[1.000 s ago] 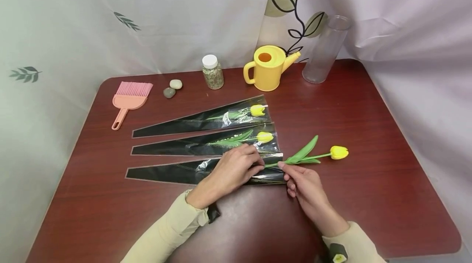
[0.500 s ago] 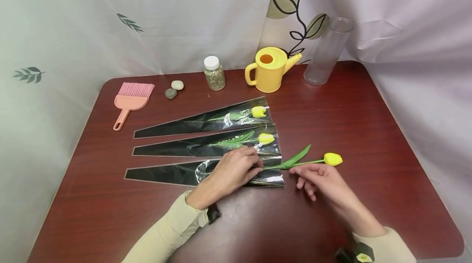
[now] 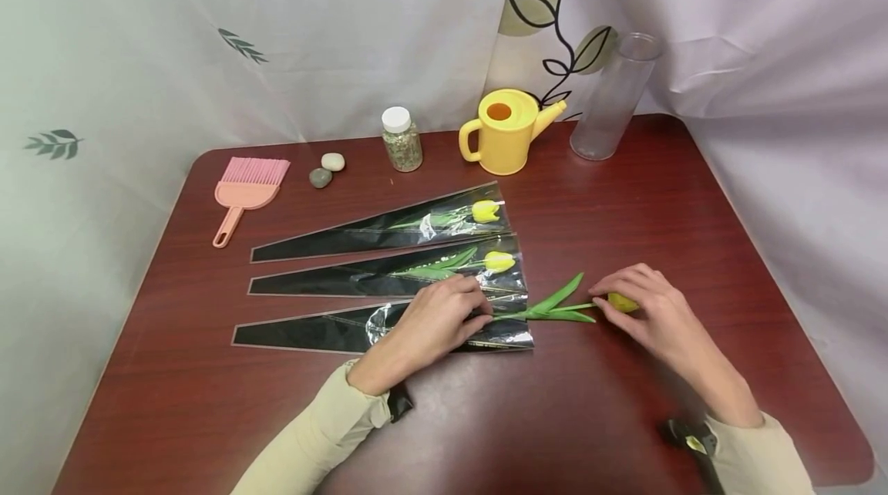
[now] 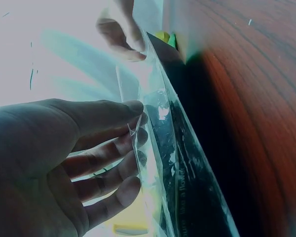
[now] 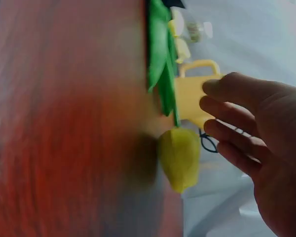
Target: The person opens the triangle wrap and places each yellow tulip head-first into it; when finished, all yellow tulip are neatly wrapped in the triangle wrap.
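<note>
A yellow tulip (image 5: 180, 158) lies with its lower stem in the mouth of the nearest black-backed clear flower sleeve (image 3: 298, 331); its green leaves (image 3: 555, 301) and bloom are outside, to the right. My left hand (image 3: 438, 318) pinches the sleeve's clear film between thumb and fingers near the mouth, as the left wrist view shows. Over the bloom, partly hiding it in the head view, is my right hand (image 3: 655, 306). In the right wrist view its fingers are extended and apart from the flower, holding nothing.
Two more sleeves, each with a yellow tulip (image 3: 498, 261) inside, lie behind. Along the back stand a jar (image 3: 402, 146), a yellow watering can (image 3: 505, 142) and a clear glass vase (image 3: 607, 109). Two pebbles (image 3: 333, 162) and a pink brush (image 3: 248, 190) are at back left.
The tulip has shifted left, slightly deeper into the sleeve. My right hand has let go of its stem and moved right to the bloom. The left hand has stayed put.
</note>
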Demonstrator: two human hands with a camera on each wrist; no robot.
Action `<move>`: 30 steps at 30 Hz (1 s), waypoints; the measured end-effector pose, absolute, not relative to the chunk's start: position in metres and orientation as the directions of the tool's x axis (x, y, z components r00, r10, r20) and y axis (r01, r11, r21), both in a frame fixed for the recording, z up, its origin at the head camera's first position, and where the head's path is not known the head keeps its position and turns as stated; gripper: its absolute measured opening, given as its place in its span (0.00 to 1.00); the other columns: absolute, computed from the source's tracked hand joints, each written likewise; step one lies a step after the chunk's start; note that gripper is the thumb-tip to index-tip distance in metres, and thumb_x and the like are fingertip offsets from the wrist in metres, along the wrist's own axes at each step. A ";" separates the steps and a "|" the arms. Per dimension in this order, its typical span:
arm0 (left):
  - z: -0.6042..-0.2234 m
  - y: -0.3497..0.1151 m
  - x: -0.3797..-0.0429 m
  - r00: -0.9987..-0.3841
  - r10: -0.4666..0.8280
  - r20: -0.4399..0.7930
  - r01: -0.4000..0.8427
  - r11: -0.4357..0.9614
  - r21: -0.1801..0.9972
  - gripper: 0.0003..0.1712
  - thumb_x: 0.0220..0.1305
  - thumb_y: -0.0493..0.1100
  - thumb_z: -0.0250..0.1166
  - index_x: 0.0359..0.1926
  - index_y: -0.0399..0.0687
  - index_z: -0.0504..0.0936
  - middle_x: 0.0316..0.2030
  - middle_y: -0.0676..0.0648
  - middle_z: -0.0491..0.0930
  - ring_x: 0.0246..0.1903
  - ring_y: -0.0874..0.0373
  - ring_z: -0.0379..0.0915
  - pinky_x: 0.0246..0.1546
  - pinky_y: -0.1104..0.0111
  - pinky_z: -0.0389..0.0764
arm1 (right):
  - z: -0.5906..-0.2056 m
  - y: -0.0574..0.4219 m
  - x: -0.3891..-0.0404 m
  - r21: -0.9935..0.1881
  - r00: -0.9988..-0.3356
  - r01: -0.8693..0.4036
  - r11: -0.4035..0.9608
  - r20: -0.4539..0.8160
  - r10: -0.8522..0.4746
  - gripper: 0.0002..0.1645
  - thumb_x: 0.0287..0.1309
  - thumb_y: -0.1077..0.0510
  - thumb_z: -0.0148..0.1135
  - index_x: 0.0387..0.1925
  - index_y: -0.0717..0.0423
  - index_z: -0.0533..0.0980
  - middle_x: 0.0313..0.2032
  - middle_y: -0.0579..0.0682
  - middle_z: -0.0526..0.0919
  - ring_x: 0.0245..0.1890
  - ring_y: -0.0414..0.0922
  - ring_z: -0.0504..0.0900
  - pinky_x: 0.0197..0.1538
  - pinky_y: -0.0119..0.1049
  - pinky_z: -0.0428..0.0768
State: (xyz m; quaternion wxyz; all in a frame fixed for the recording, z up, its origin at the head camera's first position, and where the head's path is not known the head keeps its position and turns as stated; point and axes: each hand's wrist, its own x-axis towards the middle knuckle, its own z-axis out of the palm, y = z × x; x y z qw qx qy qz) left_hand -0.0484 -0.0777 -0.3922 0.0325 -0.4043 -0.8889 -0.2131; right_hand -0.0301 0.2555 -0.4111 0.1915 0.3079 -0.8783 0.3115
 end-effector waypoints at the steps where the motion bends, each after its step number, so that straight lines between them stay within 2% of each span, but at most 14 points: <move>1: -0.392 -0.078 -0.048 -0.670 0.706 0.230 0.733 0.581 0.353 0.03 0.63 0.46 0.69 0.33 0.54 0.86 0.32 0.59 0.76 0.35 0.62 0.72 0.33 0.67 0.77 | -0.413 0.255 -0.031 -0.418 -0.724 -0.679 0.603 0.518 -0.456 0.10 0.56 0.53 0.71 0.39 0.52 0.85 0.37 0.41 0.84 0.40 0.42 0.77 0.46 0.32 0.68; 3: -0.393 -0.078 -0.049 -0.669 0.707 0.229 0.733 0.579 0.355 0.03 0.63 0.46 0.69 0.34 0.54 0.86 0.32 0.58 0.77 0.35 0.62 0.73 0.34 0.67 0.77 | -0.416 0.255 -0.033 -0.401 -0.708 -0.700 0.590 0.494 -0.504 0.17 0.64 0.45 0.62 0.39 0.53 0.85 0.37 0.42 0.84 0.40 0.43 0.76 0.47 0.36 0.66; 5: -0.393 -0.078 -0.049 -0.670 0.707 0.228 0.732 0.578 0.360 0.02 0.63 0.45 0.69 0.34 0.54 0.86 0.33 0.58 0.77 0.35 0.62 0.73 0.34 0.67 0.77 | -0.418 0.255 -0.034 -0.388 -0.703 -0.708 0.590 0.473 -0.531 0.25 0.69 0.39 0.53 0.38 0.53 0.85 0.37 0.42 0.83 0.40 0.43 0.77 0.46 0.38 0.66; 10: -0.392 -0.079 -0.049 -0.674 0.705 0.221 0.727 0.580 0.367 0.02 0.63 0.45 0.69 0.34 0.55 0.87 0.33 0.59 0.77 0.35 0.62 0.73 0.34 0.67 0.77 | -0.419 0.255 -0.038 -0.367 -0.686 -0.725 0.583 0.459 -0.564 0.28 0.70 0.37 0.50 0.34 0.52 0.85 0.34 0.40 0.82 0.38 0.43 0.77 0.46 0.40 0.67; 13: -0.391 -0.079 -0.049 -0.673 0.706 0.220 0.728 0.581 0.364 0.02 0.63 0.45 0.69 0.34 0.55 0.86 0.33 0.59 0.77 0.35 0.63 0.72 0.34 0.68 0.77 | -0.421 0.255 -0.040 -0.376 -0.681 -0.731 0.569 0.449 -0.579 0.25 0.69 0.39 0.52 0.34 0.52 0.85 0.34 0.40 0.82 0.38 0.43 0.77 0.45 0.39 0.67; 14: -0.391 -0.078 -0.049 -0.672 0.707 0.221 0.729 0.580 0.363 0.02 0.63 0.45 0.69 0.34 0.54 0.86 0.33 0.59 0.77 0.35 0.63 0.72 0.34 0.68 0.77 | -0.422 0.255 -0.040 -0.381 -0.681 -0.732 0.565 0.443 -0.583 0.22 0.68 0.41 0.56 0.34 0.52 0.85 0.34 0.40 0.82 0.38 0.42 0.76 0.45 0.39 0.67; 17: -0.391 -0.078 -0.049 -0.669 0.709 0.222 0.732 0.578 0.360 0.02 0.63 0.45 0.69 0.34 0.54 0.86 0.33 0.58 0.77 0.36 0.62 0.72 0.34 0.68 0.77 | -0.423 0.256 -0.041 -0.390 -0.684 -0.730 0.561 0.425 -0.594 0.09 0.57 0.51 0.70 0.35 0.52 0.86 0.34 0.40 0.81 0.38 0.41 0.75 0.44 0.36 0.67; 18: -0.391 -0.078 -0.049 -0.669 0.709 0.222 0.732 0.579 0.359 0.03 0.63 0.46 0.69 0.34 0.54 0.86 0.33 0.58 0.77 0.36 0.62 0.72 0.34 0.68 0.77 | -0.423 0.256 -0.041 -0.390 -0.683 -0.731 0.561 0.423 -0.596 0.07 0.52 0.56 0.72 0.35 0.52 0.86 0.34 0.40 0.81 0.38 0.40 0.75 0.43 0.35 0.68; 20: -0.391 -0.078 -0.049 -0.669 0.709 0.221 0.732 0.579 0.359 0.03 0.63 0.46 0.69 0.34 0.54 0.86 0.33 0.58 0.77 0.35 0.62 0.72 0.34 0.68 0.77 | -0.422 0.255 -0.041 -0.394 -0.682 -0.732 0.556 0.419 -0.600 0.11 0.46 0.62 0.73 0.35 0.51 0.85 0.34 0.39 0.81 0.38 0.39 0.74 0.42 0.34 0.68; 25: -0.392 -0.078 -0.049 -0.670 0.707 0.226 0.732 0.578 0.362 0.02 0.63 0.45 0.69 0.34 0.54 0.86 0.33 0.58 0.77 0.35 0.62 0.71 0.33 0.68 0.77 | -0.419 0.252 -0.040 -0.416 -0.681 -0.732 0.539 0.418 -0.602 0.12 0.47 0.63 0.74 0.36 0.48 0.86 0.35 0.37 0.81 0.38 0.36 0.74 0.40 0.31 0.71; 30: -0.392 -0.077 -0.048 -0.667 0.709 0.230 0.735 0.578 0.354 0.02 0.63 0.45 0.68 0.34 0.54 0.87 0.33 0.58 0.77 0.35 0.62 0.71 0.33 0.68 0.76 | -0.417 0.243 -0.038 -0.472 -0.704 -0.706 0.528 0.382 -0.599 0.19 0.42 0.67 0.76 0.37 0.45 0.85 0.37 0.33 0.80 0.38 0.33 0.74 0.39 0.26 0.71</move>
